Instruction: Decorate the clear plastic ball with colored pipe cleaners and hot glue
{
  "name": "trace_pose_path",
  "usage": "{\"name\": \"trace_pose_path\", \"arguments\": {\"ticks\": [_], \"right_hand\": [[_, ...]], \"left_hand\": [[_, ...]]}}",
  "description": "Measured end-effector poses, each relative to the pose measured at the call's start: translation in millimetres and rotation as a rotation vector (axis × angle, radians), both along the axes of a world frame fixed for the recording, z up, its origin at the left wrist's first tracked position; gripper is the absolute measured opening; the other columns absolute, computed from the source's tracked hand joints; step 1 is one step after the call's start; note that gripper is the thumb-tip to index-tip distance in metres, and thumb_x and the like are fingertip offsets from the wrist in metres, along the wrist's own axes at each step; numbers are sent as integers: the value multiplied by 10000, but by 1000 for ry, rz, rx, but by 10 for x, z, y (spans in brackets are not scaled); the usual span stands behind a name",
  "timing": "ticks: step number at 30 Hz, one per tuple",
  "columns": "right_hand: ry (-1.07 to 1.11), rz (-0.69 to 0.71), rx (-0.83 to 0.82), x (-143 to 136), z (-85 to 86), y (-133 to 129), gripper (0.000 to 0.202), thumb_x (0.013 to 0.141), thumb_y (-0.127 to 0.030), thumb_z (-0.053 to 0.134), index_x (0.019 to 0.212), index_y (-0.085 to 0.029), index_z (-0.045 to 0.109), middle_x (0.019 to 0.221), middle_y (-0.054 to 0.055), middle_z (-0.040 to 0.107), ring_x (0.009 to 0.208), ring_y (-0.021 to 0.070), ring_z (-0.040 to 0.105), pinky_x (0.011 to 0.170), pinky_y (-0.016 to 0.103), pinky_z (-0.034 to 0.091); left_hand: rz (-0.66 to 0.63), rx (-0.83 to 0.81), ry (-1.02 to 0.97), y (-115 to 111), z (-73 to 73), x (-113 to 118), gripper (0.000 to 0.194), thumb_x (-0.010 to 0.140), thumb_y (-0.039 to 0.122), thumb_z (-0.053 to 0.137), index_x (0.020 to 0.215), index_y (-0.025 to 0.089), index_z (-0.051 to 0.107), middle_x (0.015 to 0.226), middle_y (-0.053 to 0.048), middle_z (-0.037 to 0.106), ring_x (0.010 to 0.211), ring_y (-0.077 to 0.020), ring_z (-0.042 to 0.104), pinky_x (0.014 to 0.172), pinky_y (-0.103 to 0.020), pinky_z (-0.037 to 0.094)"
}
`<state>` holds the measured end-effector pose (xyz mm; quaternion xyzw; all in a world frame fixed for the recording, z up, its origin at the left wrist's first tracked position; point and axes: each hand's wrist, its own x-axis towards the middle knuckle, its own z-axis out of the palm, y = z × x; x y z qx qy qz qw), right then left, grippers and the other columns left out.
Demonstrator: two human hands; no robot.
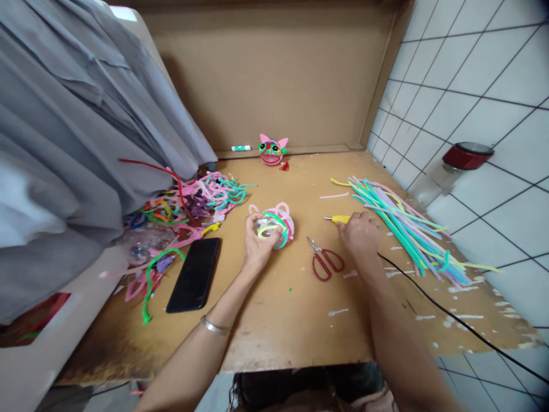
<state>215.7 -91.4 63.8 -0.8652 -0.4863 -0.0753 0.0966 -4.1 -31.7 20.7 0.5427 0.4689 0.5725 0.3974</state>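
My left hand (257,240) is closed around a round craft piece (281,229) wound with green, pink and yellow pipe cleaners, with pink loops on top like ears. Its middle looks clear or silvery, and my thumb covers part of it. My right hand (360,232) wraps around a yellow hot glue gun (340,219), whose metal tip points left toward the craft piece without touching it. The hand hides most of the glue gun's body. Between my hands lie scissors (323,260) with red handles, slightly apart at the blades.
A finished-looking animal head (272,151) and a glue stick (241,148) are at the back. Tangled pipe cleaners (206,197) and a black phone (194,274) lie left. Straight pipe cleaners (398,223), a glass bottle (441,177) and a black cord (446,312) are right.
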Motion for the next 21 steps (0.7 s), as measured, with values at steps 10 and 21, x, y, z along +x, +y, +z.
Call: {"name": "trace_pose_path", "arguments": {"ticks": [10, 21], "right_hand": [[-106, -32, 27, 133, -90, -38, 346, 860, -332, 584, 991, -32, 698, 978, 288, 674, 879, 367, 672, 734, 465, 491], [69, -121, -244, 285, -60, 35, 578, 886, -553, 514, 1100, -56, 716, 1116, 270, 698, 1019, 368, 702, 837, 445, 529]], "left_hand": [[43, -13, -103, 59, -55, -29, 496, 578, 339, 781, 979, 242, 505, 1266, -94, 615, 1212, -251, 589, 997, -372, 477], [68, -26, -245, 66, -25, -33, 526, 547, 386, 780, 967, 228, 505, 1039, -41, 643, 917, -182, 636, 847, -315, 513]]}}
